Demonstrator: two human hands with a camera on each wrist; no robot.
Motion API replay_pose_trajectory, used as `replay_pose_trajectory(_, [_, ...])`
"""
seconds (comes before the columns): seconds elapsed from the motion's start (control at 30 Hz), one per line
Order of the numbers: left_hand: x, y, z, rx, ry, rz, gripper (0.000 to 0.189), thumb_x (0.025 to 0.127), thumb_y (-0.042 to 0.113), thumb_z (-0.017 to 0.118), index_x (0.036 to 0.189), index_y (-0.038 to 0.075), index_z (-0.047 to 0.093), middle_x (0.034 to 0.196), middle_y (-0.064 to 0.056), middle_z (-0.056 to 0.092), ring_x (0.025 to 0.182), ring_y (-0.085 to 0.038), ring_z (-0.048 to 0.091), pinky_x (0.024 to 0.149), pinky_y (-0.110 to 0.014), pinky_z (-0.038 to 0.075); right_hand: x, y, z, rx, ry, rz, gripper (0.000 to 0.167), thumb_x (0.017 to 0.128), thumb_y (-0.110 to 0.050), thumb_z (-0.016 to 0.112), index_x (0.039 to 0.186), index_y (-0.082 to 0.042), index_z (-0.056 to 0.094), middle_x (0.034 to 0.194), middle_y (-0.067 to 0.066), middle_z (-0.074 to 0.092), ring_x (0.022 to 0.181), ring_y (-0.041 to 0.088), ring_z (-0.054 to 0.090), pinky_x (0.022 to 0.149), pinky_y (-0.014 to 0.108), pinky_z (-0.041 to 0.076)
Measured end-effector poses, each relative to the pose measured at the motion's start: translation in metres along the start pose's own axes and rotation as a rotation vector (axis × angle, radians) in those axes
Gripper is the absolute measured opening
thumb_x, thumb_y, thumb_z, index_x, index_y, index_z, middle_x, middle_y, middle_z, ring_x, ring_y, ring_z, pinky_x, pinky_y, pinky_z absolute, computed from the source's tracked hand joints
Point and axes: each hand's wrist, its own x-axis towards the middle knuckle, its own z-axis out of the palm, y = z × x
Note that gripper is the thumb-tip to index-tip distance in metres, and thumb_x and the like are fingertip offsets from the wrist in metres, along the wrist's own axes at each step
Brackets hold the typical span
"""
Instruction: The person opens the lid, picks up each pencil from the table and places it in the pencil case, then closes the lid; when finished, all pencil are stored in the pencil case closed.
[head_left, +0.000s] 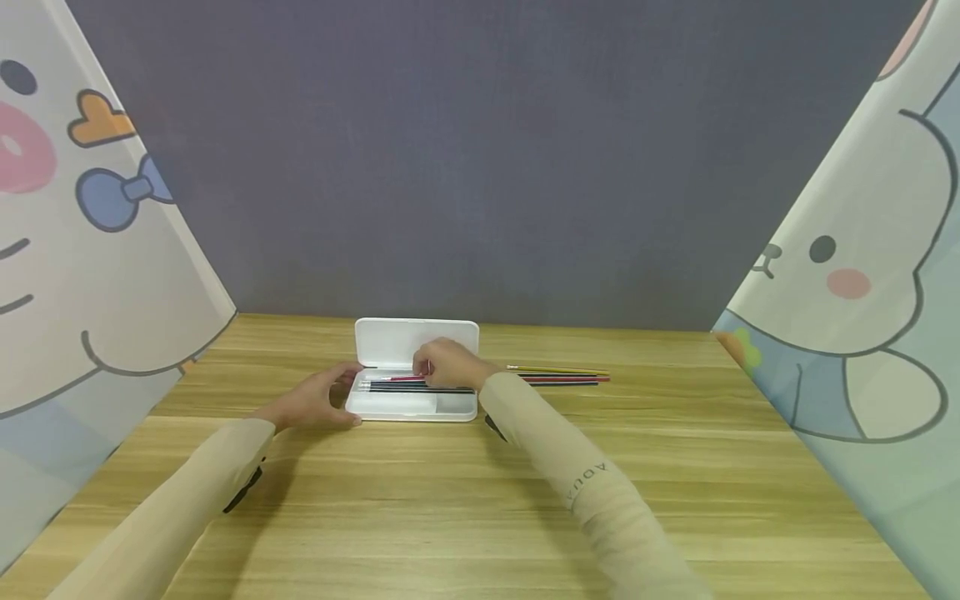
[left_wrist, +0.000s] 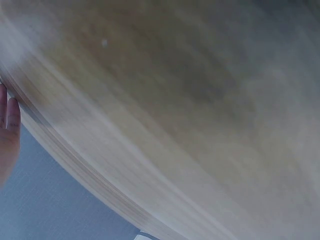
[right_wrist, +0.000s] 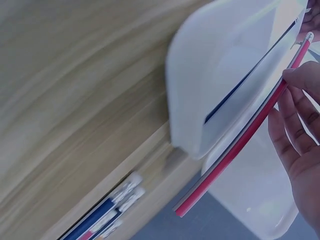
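Head view: On a wooden table (head_left: pixel 412 500), a white pencil case (head_left: pixel 390 416) is lying with its lid (head_left: pixel 382 340) raised at the back. The left hand (head_left: pixel 318 402) is curving round the case's left end, thumb at the front corner, fingers at the back. The right hand (head_left: pixel 448 364) is holding a red pencil (head_left: pixel 405 378) over the case; dark pencils (head_left: pixel 401 390) are lying inside. To the right, loose pencils (head_left: pixel 566 379) are resting on the wood.

Left wrist view: Blurred tabletop is filling the frame. Two nearly straight fingers are showing at the left edge; what they are touching cannot be told.

Right wrist view: The right thumb and fingertips are closing in a pinch on the red pencil, nearer its eraser end, leaving a long length projecting. It is probably feeling light and stiff, its smooth shaft perhaps turning under a loose pinch and its tip prone to snapping; mid-shaft should be balancing best.
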Motion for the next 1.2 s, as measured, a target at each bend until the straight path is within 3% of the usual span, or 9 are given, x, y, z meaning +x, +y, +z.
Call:
replay_pose_trajectory(0.2, [-0.001,0.002,-0.001,-0.024,-0.016,0.002,0.08,0.066,0.024,0.081,0.131,0.004,0.039,0.123,-0.02,0.053,0.116,-0.039,0.049,0.097,-0.055,0.038,0.012,-0.011,0.001,0.01,-0.007,0.011,0.012,0.074,-0.003,0.063,0.081,-0.011,0.069,0.071,-0.007,0.062,0.067,0.005,0.053,0.064,0.015,0.041])
replay_pose_trajectory(0.57, [-0.002,0.003,0.0,-0.024,-0.015,0.009,0.08,0.066,0.023,0.081,0.131,0.002,0.038,0.122,-0.022,0.054,0.114,-0.038,0.05,0.096,-0.052,0.041,0.028,-0.014,0.013,0.042,-0.002,-0.019,0.012,0.074,-0.004,0.064,0.083,-0.01,0.069,0.077,-0.002,0.067,0.069,0.005,0.055,0.064,0.012,0.041])
replay_pose_trajectory(1.2, [-0.001,0.003,0.0,-0.023,-0.017,0.013,0.081,0.066,0.023,0.081,0.131,0.001,0.037,0.121,-0.022,0.054,0.115,-0.039,0.049,0.097,-0.054,0.039,0.024,-0.013,0.02,-0.008,0.019,0.023,0.015,0.074,-0.001,0.063,0.08,-0.013,0.07,0.072,-0.006,0.064,0.07,0.005,0.054,0.068,0.014,0.041])
